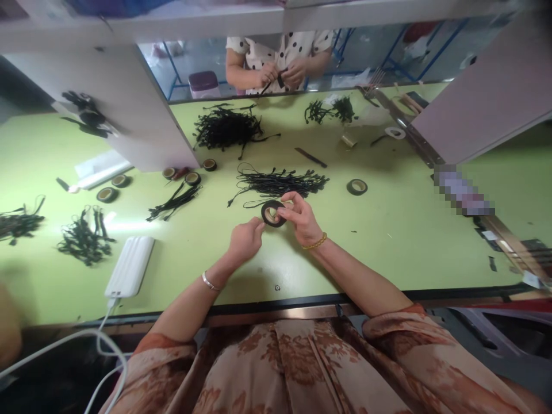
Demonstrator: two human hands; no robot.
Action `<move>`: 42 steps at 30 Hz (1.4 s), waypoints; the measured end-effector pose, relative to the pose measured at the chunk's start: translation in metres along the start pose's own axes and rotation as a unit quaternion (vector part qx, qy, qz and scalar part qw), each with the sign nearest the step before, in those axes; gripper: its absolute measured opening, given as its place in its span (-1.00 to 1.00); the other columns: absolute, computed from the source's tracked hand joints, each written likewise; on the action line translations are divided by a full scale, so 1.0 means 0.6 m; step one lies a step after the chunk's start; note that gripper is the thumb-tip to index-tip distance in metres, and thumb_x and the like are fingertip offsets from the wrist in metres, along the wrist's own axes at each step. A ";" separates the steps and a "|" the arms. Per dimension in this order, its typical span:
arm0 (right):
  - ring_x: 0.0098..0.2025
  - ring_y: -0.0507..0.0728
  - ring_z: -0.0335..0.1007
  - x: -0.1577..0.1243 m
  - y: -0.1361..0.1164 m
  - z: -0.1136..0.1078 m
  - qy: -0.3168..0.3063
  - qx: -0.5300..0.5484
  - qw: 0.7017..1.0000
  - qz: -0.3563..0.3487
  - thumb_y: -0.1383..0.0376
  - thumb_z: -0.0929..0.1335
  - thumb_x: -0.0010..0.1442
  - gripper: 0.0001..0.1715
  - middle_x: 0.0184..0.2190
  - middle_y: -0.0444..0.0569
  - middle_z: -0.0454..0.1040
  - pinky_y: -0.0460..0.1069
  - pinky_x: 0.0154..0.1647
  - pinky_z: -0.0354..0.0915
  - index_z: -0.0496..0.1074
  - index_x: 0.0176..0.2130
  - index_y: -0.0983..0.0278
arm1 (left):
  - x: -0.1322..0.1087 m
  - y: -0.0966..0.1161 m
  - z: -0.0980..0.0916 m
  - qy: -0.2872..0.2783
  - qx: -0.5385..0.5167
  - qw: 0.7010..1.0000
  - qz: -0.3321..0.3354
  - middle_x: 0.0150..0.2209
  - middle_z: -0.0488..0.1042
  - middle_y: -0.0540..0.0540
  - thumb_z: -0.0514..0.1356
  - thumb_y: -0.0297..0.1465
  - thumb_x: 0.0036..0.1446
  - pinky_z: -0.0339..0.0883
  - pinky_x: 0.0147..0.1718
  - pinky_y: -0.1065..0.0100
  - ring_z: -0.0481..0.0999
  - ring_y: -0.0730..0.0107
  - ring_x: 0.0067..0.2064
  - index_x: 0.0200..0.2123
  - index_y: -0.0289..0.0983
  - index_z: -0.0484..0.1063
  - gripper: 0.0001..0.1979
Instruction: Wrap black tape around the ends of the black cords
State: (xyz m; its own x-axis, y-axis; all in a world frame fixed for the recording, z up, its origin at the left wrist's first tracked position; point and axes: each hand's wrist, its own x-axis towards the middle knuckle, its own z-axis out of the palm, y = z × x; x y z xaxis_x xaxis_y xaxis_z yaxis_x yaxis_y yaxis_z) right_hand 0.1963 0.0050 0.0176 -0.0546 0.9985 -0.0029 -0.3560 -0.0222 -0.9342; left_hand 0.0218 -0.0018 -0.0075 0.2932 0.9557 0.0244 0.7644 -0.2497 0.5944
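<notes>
A roll of black tape [264, 214] is held just above the green table. Fingers of my right hand [305, 223] close around its right side, with some fingertips by the core hole. My left hand [245, 244] is closed, its thumb and fingertips pinching at the roll's lower left edge. Whether the tape's loose end is between those fingertips cannot be made out. Just beyond the roll lies a bundle of thin black cables [280, 183]. Another tape roll [357, 187] rests flat to the right of that bundle.
Across the green table [388, 253], a person's hands [282, 75] work on a black piece. A cable heap [226, 129] lies at the back. More tape rolls [192, 179] and a white power bank [130, 266] are on the left. Upright panels [129, 109] stand at both sides.
</notes>
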 end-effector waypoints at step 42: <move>-0.48 0.06 0.44 0.003 0.017 0.003 -0.013 0.000 0.999 0.030 0.15 0.56 -0.11 -0.37 -0.53 -0.21 0.50 0.00 -0.35 0.36 0.19 -0.18 0.20 | -0.014 0.012 0.000 -0.011 0.176 0.972 0.153 -0.43 0.50 -0.18 -0.08 -0.23 0.34 -0.07 -0.50 0.34 0.45 0.32 -0.41 -0.30 -0.29 0.44 -0.62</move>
State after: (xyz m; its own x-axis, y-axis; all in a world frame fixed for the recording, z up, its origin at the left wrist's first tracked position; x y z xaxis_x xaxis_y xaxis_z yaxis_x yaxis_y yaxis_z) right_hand 0.1906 0.0066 0.0087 -0.0993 0.9938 -0.0496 -0.3520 -0.0818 -0.9324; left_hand 0.0251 -0.0118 -0.0033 0.5476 0.8253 0.1377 0.7871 -0.5639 0.2499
